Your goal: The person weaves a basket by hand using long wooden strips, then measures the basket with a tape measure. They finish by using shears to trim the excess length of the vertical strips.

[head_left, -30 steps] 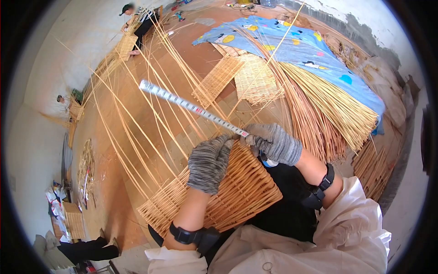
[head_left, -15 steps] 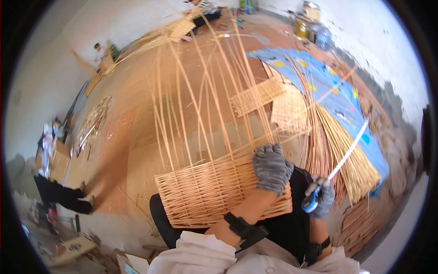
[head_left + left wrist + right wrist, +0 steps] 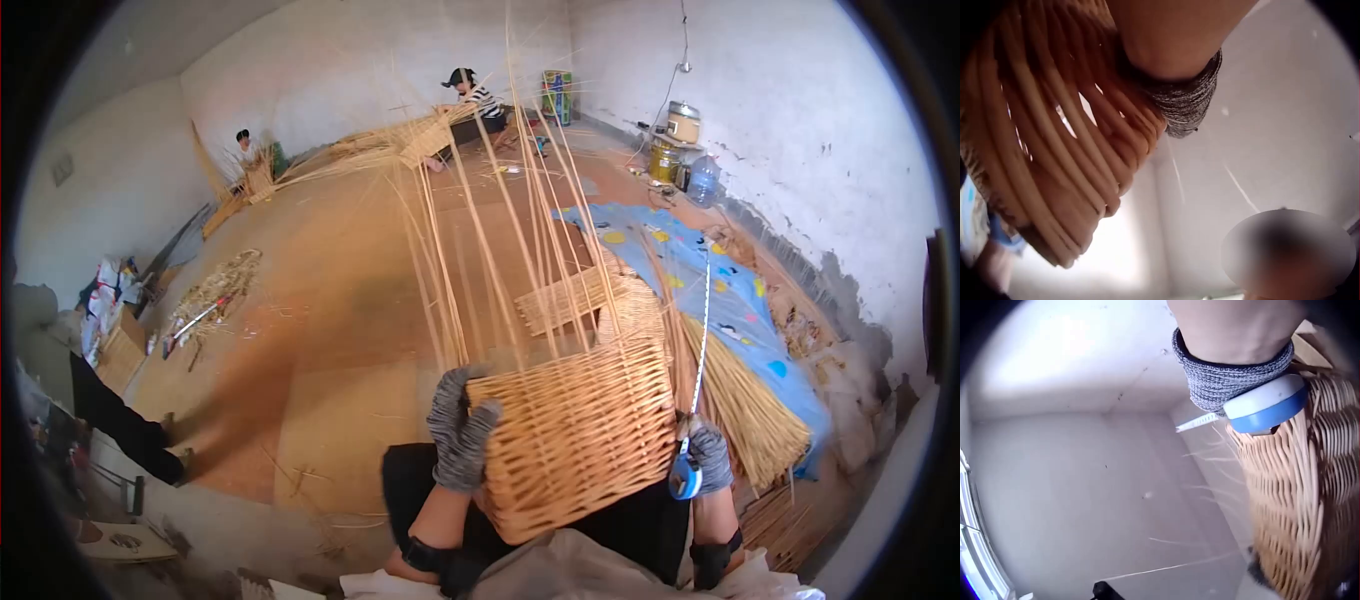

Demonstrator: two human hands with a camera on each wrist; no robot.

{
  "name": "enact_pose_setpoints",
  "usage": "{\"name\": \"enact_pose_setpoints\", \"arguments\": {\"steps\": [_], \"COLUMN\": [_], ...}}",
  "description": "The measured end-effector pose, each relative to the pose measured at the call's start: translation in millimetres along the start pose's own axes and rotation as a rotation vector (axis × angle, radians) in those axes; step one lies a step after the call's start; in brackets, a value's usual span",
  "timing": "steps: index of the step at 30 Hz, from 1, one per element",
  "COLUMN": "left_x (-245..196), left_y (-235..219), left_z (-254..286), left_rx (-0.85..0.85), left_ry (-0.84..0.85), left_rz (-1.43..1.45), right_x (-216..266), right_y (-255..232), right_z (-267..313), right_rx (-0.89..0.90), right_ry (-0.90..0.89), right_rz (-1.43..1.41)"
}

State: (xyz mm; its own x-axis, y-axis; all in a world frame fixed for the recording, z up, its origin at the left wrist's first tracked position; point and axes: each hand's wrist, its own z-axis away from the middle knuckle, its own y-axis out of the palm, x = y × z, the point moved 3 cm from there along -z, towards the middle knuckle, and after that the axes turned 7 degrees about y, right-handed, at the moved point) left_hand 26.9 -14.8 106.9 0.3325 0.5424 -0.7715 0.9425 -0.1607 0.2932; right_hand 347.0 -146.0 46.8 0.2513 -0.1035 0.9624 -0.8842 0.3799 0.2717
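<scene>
A woven wicker panel (image 3: 580, 440) stands tilted over the person's lap, its long loose rods rising from the far edge. My left hand (image 3: 460, 430), in a grey knitted glove, grips the panel's left edge, thumb on the near face. In the left wrist view the glove cuff (image 3: 1188, 103) shows beside the panel's curved canes (image 3: 1054, 156); the fingers are hidden there. At the right edge my gloved right hand (image 3: 710, 458) holds a blue-and-white tape measure (image 3: 685, 477), its blade (image 3: 703, 340) pulled out and pointing away. The tape's case (image 3: 1266, 406) is close beside the weave in the right wrist view.
Finished woven panels (image 3: 570, 298) lie beyond my panel. To the right, a bundle of rods (image 3: 750, 415) rests by a blue patterned sheet (image 3: 740, 315). Two people sit weaving at the back; another person's legs (image 3: 120, 415) show at left. Buckets (image 3: 683, 122) stand by the wall.
The left hand has gone from the panel's top edge to its left edge, and the panel now stands more upright. The right hand has moved right with the tape, whose blade has swung away from the panel.
</scene>
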Motion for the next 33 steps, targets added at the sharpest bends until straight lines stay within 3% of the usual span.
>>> {"name": "enact_pose_setpoints", "arguments": {"steps": [1,5,7,8,9,11,14,15,17,20,23,26,29,30,33], "left_x": [13.8,68.3,74.5,79.7,79.5,77.8,55.9,39.2,12.5,27.0,53.0,76.9,83.1,79.9,81.1], "left_y": [-17.8,-78.4,-82.8,-83.4,-85.9,-85.7,-76.2,-67.5,-42.8,-11.1,4.5,6.9,4.2,7.8,8.5], "left_z": [2.4,36.6,44.9,44.6,45.1,37.1,32.4,32.5,33.3,37.5,4.9,1.0,-2.7,-5.8,-4.9], "left_rx": [-0.008,-0.029,-0.04,-0.071,-0.075,-0.07,0.037,0.052,0.083,0.312,0.433,0.764,0.824,0.844,0.859], "left_ry": [-0.007,-0.139,-0.109,-0.155,-0.17,-0.185,-0.032,0.113,0.419,0.596,0.474,0.386,0.276,0.155,0.178], "left_rz": [-0.018,-0.135,-0.309,-0.367,-0.44,-0.584,-0.951,-1.046,-1.217,-1.165,-1.256,-1.428,-1.401,-1.357,-1.367], "right_x": [-3.1,-43.3,-50.7,-47.7,-50.6,-49.5,-15.6,-2.4,-22.9,-45.6,-75.0,-109.8,-109.5,-110.3,-110.3], "right_y": [19.6,61.4,71.5,63.6,64.2,62.4,81.5,90.6,100.2,124.4,134.3,133.4,140.3,141.2,142.2], "right_z": [3.5,12.3,8.3,14.4,12.6,14.7,49.9,64.5,79.0,92.5,101.2,116.3,118.5,118.2,114.7], "right_rx": [-0.003,0.049,-0.061,-0.074,-0.051,-0.205,-0.169,-0.138,0.125,0.146,0.183,0.235,0.311,0.306,0.308], "right_ry": [-0.023,0.2,-0.01,0.211,0.093,-0.088,-0.144,0.064,0.362,0.734,0.784,0.818,0.71,0.699,0.697], "right_rz": [-0.063,-0.096,0.127,0.087,0.04,0.055,0.073,0.212,0.106,0.078,-0.018,0.014,-0.097,-0.099,-0.099]}}
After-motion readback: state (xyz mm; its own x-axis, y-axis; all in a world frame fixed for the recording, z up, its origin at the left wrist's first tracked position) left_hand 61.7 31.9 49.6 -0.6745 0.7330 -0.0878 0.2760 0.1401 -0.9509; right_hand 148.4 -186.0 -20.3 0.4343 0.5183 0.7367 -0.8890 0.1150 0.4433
